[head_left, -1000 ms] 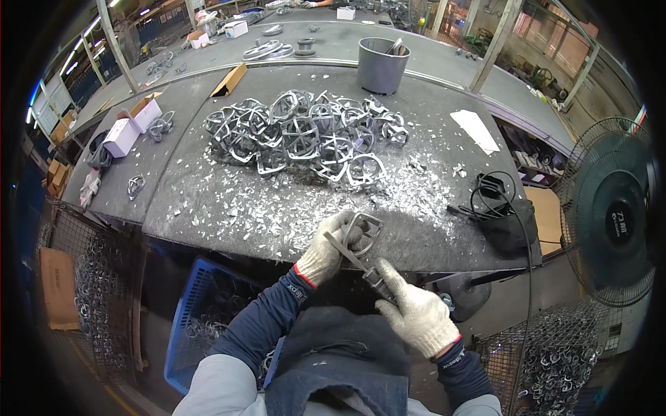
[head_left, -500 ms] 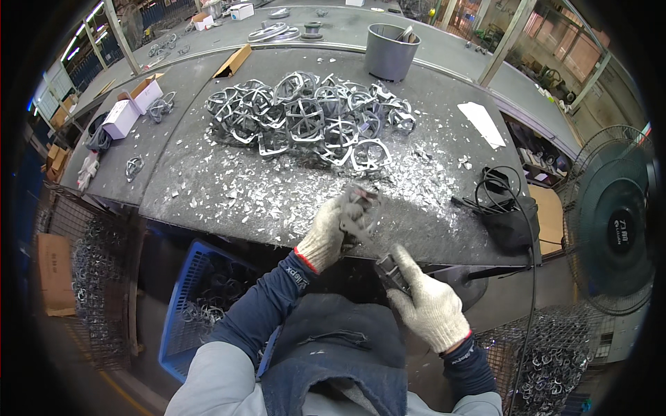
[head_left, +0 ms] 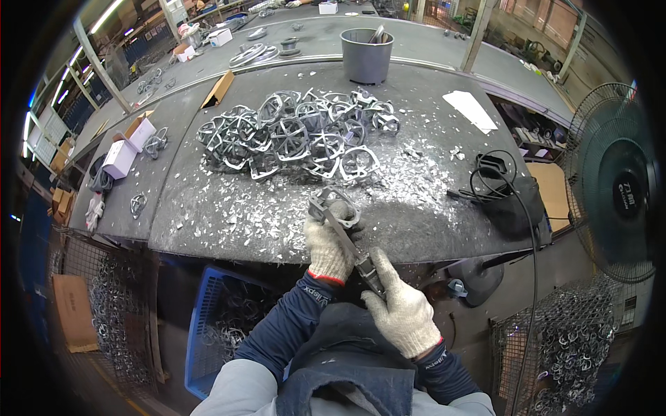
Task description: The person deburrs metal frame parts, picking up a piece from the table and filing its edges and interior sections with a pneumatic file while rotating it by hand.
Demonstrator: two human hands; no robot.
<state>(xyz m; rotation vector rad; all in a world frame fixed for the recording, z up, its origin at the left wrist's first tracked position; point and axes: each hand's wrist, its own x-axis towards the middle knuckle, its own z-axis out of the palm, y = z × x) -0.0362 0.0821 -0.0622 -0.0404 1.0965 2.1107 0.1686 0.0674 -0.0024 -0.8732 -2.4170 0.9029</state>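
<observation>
My left hand (head_left: 326, 248), in a white knitted glove with a red cuff edge, grips a grey metal ring-shaped casting (head_left: 354, 209) above the table's front edge. My right hand (head_left: 404, 313), gloved alike, is wrapped round a hand tool (head_left: 370, 274) with a dark handle and a long flat blade, like a file or scraper. The blade slants up to the left and lies against the casting, by the left fingers. Beyond my hands, similar castings (head_left: 288, 139) are heaped on the dark table (head_left: 409, 239). Silvery metal flakes (head_left: 236, 211) are scattered in front of the heap.
A grey bucket (head_left: 366, 62) stands behind the heap. White sheets (head_left: 470, 111) and a black bag with a cable (head_left: 510, 208) lie to the right, near a large fan (head_left: 621, 187). Below the table is a blue crate (head_left: 196, 333) of castings; a wire cage (head_left: 555, 347) stands lower right.
My right hand has moved up and left, bringing the blade onto the casting. The casting is turned and no longer smeared by motion. The whole view has shifted slightly.
</observation>
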